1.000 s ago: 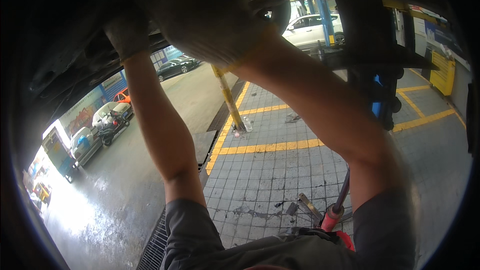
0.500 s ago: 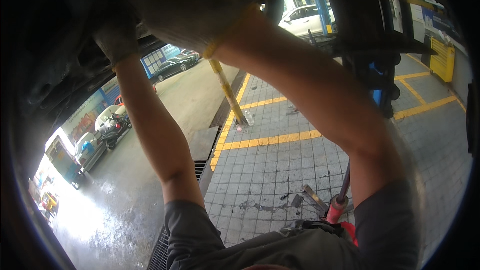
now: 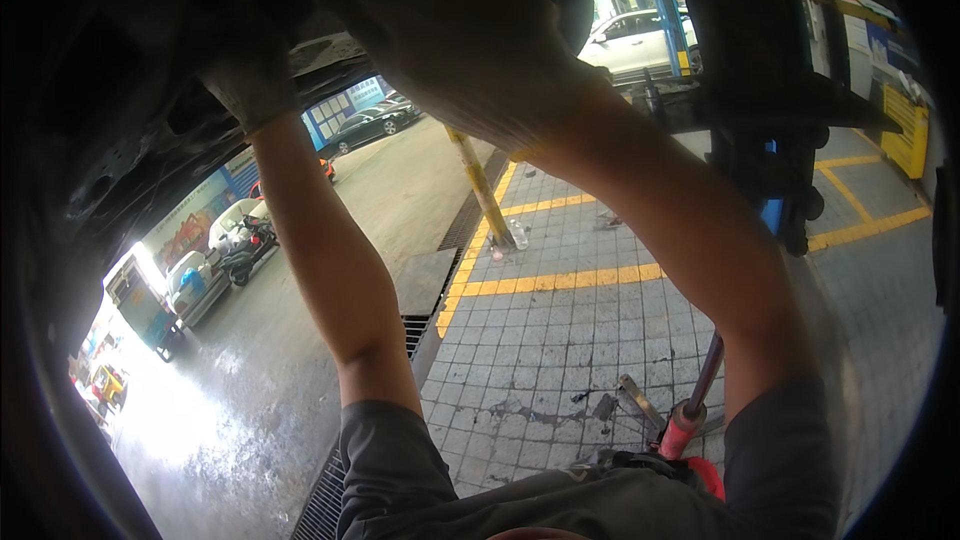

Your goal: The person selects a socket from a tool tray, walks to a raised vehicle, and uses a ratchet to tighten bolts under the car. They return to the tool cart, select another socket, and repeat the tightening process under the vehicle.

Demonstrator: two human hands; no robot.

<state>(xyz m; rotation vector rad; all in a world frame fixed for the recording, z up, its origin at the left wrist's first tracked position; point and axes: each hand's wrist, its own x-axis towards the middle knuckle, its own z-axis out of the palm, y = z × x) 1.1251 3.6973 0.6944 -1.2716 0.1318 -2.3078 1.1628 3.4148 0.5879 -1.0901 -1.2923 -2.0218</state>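
Note:
Both my arms reach up into the dark underside of a raised car (image 3: 130, 150). My left hand (image 3: 250, 85), in a pale knit glove, is among the shadowed parts at the upper left; its fingers vanish in the dark. Closer to the camera and to its right is my right hand (image 3: 480, 70), gloved alike with a yellow cuff edge. Its back and wrist show, but the fingers are hidden in shadow. What either hand touches or holds cannot be made out.
A red jack-like stand (image 3: 682, 430) with a dark rod is beside my right elbow. A yellow post (image 3: 478, 185) rises ahead. Dark lift parts (image 3: 765, 170) stand on the right, near a yellow cabinet (image 3: 905, 130). A floor grate (image 3: 325, 500) runs at left; parked cars lie beyond.
The view has shifted a little, so the background sits farther right. My right hand and forearm have moved right and slightly down in the picture; my left hand stays up under the car.

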